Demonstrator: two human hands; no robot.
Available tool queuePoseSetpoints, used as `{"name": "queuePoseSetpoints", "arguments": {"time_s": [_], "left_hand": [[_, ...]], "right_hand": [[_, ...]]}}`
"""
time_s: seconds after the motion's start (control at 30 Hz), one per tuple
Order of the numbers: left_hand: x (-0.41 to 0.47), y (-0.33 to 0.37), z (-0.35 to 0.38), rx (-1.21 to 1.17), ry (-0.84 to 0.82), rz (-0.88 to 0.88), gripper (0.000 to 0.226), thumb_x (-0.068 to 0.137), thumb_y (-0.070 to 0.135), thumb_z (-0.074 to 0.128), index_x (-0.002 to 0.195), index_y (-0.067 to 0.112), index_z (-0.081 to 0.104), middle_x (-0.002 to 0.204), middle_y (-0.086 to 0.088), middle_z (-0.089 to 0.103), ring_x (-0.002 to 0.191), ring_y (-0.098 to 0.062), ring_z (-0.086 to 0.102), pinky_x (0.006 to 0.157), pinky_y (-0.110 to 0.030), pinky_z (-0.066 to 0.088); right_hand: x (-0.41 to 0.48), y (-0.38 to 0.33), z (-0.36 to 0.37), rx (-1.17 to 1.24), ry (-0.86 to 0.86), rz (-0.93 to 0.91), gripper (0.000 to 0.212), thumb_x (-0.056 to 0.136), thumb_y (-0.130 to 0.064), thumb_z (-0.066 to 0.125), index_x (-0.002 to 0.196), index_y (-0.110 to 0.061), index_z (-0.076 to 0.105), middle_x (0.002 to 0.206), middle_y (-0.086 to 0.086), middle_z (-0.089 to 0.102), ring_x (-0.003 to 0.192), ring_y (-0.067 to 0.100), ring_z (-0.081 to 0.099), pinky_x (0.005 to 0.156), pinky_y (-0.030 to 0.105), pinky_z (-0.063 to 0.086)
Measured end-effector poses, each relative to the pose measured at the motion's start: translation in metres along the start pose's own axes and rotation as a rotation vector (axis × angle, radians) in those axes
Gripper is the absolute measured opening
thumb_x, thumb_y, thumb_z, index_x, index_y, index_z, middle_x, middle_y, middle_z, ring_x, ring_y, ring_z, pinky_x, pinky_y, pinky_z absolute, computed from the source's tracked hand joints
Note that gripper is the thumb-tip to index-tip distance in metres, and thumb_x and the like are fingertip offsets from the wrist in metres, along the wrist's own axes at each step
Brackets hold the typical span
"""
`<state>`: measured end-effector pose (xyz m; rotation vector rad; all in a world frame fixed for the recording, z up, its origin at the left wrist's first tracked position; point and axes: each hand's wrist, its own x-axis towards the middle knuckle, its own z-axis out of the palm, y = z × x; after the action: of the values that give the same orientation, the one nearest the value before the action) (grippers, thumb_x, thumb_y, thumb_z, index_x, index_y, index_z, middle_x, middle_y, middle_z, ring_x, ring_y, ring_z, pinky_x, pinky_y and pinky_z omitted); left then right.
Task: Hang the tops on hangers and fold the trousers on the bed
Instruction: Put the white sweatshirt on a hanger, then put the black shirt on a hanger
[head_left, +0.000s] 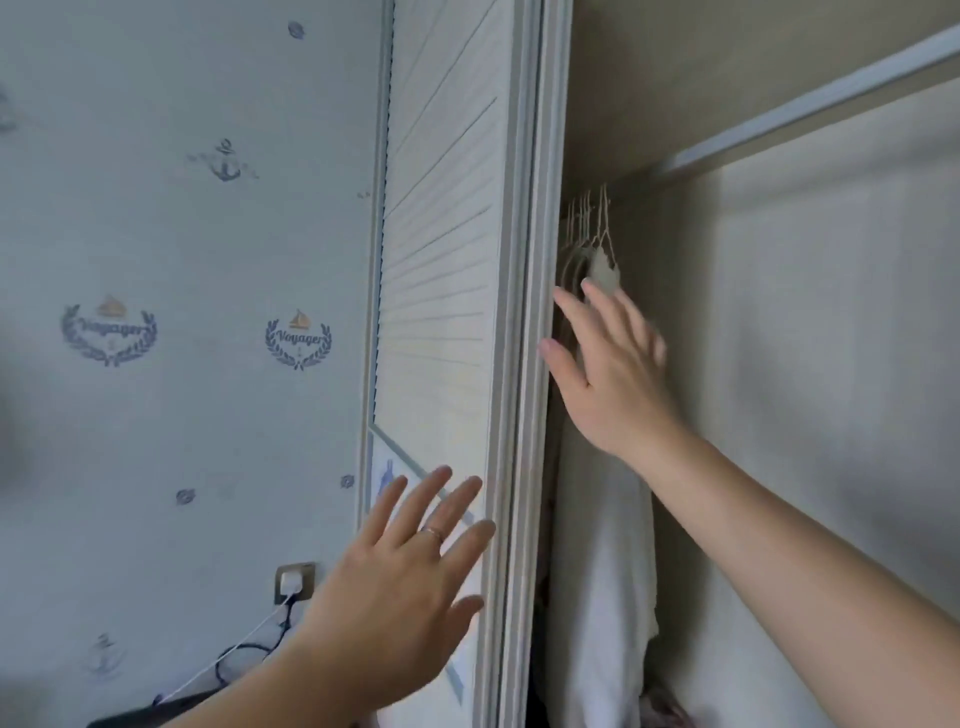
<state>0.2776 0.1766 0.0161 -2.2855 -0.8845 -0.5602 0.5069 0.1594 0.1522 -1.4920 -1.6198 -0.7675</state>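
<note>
Several pale hangers (589, 228) hang bunched on the rail (810, 106) at the left end of an open wardrobe. My right hand (605, 364) reaches up into the wardrobe just below them, fingers spread and straight, holding nothing. A white garment (602, 582) hangs below that hand. My left hand (410, 566) is lower, fingers spread, flat against or just in front of the white louvred sliding door (441, 260) near its edge. No trousers or bed are in view.
The door frame (524, 364) runs vertically between my hands. Wallpaper with anchors and boat emblems (298, 338) covers the left wall. A wall socket with a white plug (293, 579) and cables sits low on the left. The wardrobe's back panel (831, 312) is bare on the right.
</note>
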Motion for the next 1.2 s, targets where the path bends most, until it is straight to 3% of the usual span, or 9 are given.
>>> {"name": "queuePoseSetpoints", "arguments": {"time_s": [0.4,0.7,0.97,1.2], "left_hand": [[-0.297,-0.101,-0.107,0.185,-0.108,-0.304,0.063,0.097,0.059,0.036,0.152,0.028,0.04,0.167,-0.004,0.023,0.155,-0.033,0.014,0.118,-0.058,0.013],[-0.529,-0.14,-0.203,0.314,-0.183,-0.725,0.066,0.095,0.06,0.034,0.152,0.027,0.041,0.168,-0.003,0.022,0.155,-0.034,0.013,0.121,-0.061,0.014],[-0.734,-0.119,-0.269,0.426,-0.259,-1.167,0.067,0.094,0.06,0.037,0.15,0.024,0.045,0.167,-0.003,0.023,0.155,-0.034,0.012,0.122,-0.059,0.011],[-0.897,-0.076,-0.318,0.526,-0.413,-1.495,0.066,0.096,0.062,0.036,0.151,0.026,0.044,0.166,-0.005,0.027,0.154,-0.033,0.015,0.121,-0.06,0.016]], "right_hand": [[-0.142,-0.276,0.022,0.272,-0.229,-0.247,0.069,0.095,-0.064,0.019,0.156,-0.032,0.025,0.166,-0.003,0.015,0.153,0.027,0.008,0.119,0.059,0.012],[-0.254,-0.495,0.04,0.563,-0.438,-0.553,0.069,0.096,-0.064,0.016,0.158,-0.036,0.014,0.168,-0.009,0.001,0.155,0.018,-0.009,0.123,0.054,-0.003],[-0.352,-0.678,0.049,0.802,-0.6,-0.864,0.068,0.097,-0.065,0.018,0.159,-0.038,0.013,0.168,-0.009,0.002,0.155,0.019,-0.008,0.123,0.054,-0.005],[-0.451,-0.838,0.049,0.934,-0.729,-1.176,0.068,0.098,-0.067,0.019,0.157,-0.034,0.023,0.167,-0.005,0.016,0.153,0.027,0.014,0.119,0.056,0.007]]}}
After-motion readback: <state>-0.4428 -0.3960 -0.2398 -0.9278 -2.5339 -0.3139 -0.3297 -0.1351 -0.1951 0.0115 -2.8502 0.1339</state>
